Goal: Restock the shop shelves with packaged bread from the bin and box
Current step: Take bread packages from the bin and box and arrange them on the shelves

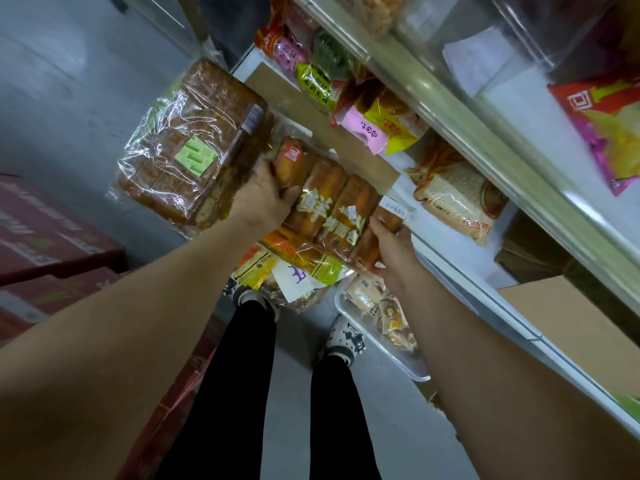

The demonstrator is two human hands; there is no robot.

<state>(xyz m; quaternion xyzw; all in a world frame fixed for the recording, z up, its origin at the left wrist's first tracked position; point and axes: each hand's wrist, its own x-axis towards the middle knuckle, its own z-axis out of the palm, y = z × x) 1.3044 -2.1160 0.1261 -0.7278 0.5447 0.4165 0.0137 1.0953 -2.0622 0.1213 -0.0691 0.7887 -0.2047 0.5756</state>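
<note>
L hand (266,199) & R hand (391,244) grip roll pack (332,209) ends, mid-frame; sliding it in, we could shove loaf (194,143), upper left, off shelf (446,251).

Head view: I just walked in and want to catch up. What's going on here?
A person is restocking a shop shelf. Both hands hold a pack of long bread rolls at the shelf's edge: the left hand grips one end, the right hand the other. A large clear-wrapped brown loaf pack lies against the left hand; whether that hand also holds it is unclear. More packets wait in a clear bin on the floor by the feet.
</note>
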